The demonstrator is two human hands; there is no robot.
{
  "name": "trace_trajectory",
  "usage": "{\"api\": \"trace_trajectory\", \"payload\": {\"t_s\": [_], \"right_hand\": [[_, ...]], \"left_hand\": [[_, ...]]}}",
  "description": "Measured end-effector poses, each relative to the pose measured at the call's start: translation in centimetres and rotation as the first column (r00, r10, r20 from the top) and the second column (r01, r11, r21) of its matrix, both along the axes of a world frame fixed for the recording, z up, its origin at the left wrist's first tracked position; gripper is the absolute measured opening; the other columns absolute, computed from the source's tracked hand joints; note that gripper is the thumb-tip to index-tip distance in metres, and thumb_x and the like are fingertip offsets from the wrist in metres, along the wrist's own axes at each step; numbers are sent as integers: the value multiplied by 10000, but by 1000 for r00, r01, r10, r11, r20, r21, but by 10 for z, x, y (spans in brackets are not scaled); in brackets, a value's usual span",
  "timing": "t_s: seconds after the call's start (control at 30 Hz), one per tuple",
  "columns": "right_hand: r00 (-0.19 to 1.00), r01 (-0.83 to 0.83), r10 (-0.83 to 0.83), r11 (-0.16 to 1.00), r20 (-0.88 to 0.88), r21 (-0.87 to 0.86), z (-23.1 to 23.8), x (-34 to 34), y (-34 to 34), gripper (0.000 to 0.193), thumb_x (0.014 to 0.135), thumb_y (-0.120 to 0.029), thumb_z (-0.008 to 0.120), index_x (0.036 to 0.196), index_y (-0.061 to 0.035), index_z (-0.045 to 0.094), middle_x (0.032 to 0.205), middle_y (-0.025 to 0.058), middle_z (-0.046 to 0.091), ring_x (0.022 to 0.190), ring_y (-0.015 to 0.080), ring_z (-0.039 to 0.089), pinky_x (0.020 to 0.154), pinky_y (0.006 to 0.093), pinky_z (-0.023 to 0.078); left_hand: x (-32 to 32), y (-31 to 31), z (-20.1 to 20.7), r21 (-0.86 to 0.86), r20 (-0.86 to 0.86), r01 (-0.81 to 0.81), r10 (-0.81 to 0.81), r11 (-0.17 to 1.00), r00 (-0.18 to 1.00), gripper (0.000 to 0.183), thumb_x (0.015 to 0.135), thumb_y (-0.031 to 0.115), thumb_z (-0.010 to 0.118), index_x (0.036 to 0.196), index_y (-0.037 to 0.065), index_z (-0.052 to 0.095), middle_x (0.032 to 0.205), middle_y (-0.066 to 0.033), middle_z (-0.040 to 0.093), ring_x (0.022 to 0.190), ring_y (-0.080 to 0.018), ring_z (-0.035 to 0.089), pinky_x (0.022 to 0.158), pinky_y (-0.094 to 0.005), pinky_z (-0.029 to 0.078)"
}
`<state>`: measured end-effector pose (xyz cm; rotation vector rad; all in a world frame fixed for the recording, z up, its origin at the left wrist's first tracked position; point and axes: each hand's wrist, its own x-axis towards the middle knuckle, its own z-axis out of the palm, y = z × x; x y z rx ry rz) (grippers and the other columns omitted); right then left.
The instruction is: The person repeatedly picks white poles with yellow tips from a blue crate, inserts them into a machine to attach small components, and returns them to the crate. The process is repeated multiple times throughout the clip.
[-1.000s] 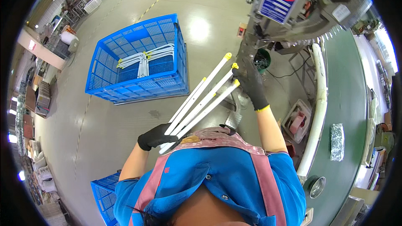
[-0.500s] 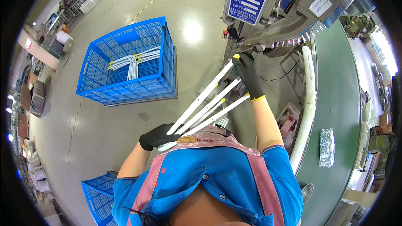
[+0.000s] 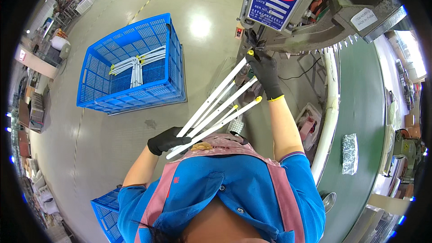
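Observation:
Several slim white tubes [image 3: 213,97] with yellow pieces at their far ends fan out in front of my body. My left hand [image 3: 167,141], in a black glove, is closed around their near ends at the waist. The black-gloved right hand [image 3: 266,75] has its fingers closed at the far end of the leftmost tube, by its yellow end piece [image 3: 250,52]. That end is just below the working part of a grey machine [image 3: 297,40]. The rightmost tube's yellow end [image 3: 258,99] is free, beside my right wrist.
A blue crate [image 3: 130,96] on the floor to the left holds more white tubes. Another blue crate [image 3: 105,209] stands at the lower left. To the right runs a green table [image 3: 360,99] with a wrapped packet [image 3: 349,154]; a white wrapped pipe [image 3: 332,108] lines its near edge.
My right hand has moved slightly up and toward the machine with the tube end. The tubes have spread, and the rightmost one's yellow end now shows clear of my wrist.

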<state>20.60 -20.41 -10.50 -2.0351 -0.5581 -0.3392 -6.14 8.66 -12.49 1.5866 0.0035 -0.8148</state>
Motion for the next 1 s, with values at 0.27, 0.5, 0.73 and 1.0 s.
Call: {"api": "trace_trajectory", "payload": {"t_s": [0.27,0.5,0.73,1.0], "right_hand": [[908,170,-40,945,416,-280,-4,5,3,286,801,-214,633,991,0,634,829,132,658,752,174,624,703,295,475],[992,94,-97,994,-74,-54,12,-6,7,280,789,-224,644,962,-4,640,823,141,661,743,213,633,690,310,478],[985,-134,143,986,-98,96,7,11,-1,260,792,-221,653,928,0,648,784,103,655,715,167,602,675,296,466],[926,-152,195,977,-324,152,-3,22,-6,257,774,-176,691,935,20,649,767,47,648,711,102,556,667,279,458]], "left_hand": [[6,-3,-16,-42,-57,-14,12,999,998,522,885,291,619,1306,10,491,1149,-95,614,1020,-163,549,897,-299,423],[4,-5,-11,4,-55,-20,21,1000,998,499,885,273,625,1292,9,505,1121,-94,622,977,-153,555,880,-298,429],[-2,-6,42,-158,-189,-158,127,975,974,370,888,233,608,1165,-9,568,876,-65,647,692,-89,570,579,-224,458],[-6,-21,55,-77,-319,-199,165,977,933,374,886,212,605,1183,-9,552,837,-71,647,606,-73,551,506,-218,438]]}}
